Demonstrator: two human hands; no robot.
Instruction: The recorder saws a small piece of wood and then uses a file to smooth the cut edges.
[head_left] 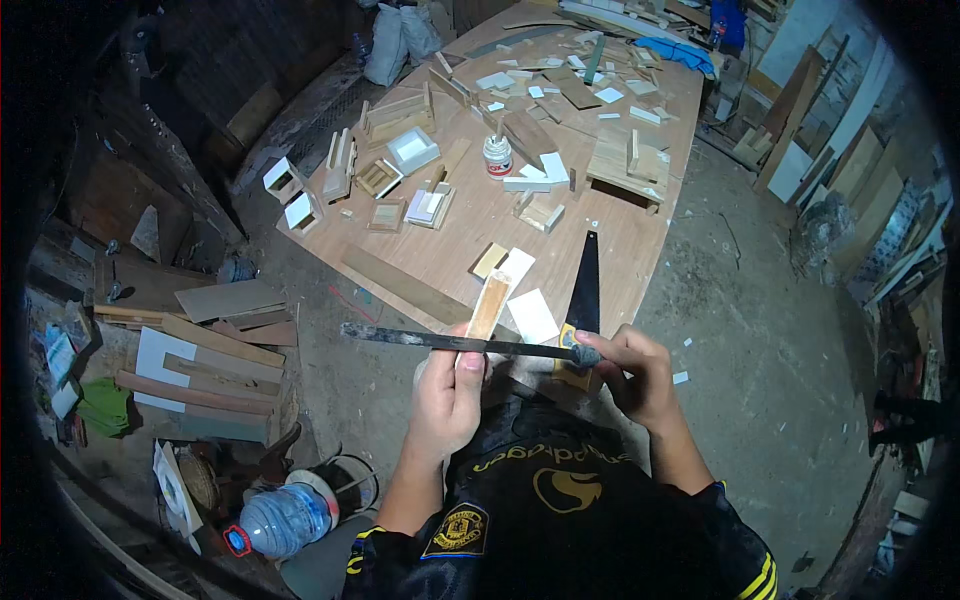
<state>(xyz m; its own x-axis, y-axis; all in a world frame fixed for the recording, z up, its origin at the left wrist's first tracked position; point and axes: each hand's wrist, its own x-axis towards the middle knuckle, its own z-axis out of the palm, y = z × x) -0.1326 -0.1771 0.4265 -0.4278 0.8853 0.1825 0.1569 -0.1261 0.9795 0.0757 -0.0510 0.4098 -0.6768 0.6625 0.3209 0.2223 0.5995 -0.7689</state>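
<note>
My left hand (pixel 449 400) grips a small pale wooden strip (pixel 489 300) upright, thumb pressed on its lower end. My right hand (pixel 634 372) holds a long dark metal file (pixel 400 336) by its dark end at the right, and the file lies crosswise over the strip at my left thumb. Behind my right hand a hand saw (pixel 585 285) with a black blade and yellow handle lies on the table edge. Just beyond the strip are a white board piece (pixel 532 314) and a small yellowish block (pixel 488 258).
The plywood table (pixel 630 260) carries several wooden boxes (pixel 398 115), offcuts, a glue jar (pixel 497 155) and a small wooden stand (pixel 625 175). Boards (pixel 210 375) and a large water bottle (pixel 285 520) lie on the left floor. More planks (pixel 855 170) lean at the right.
</note>
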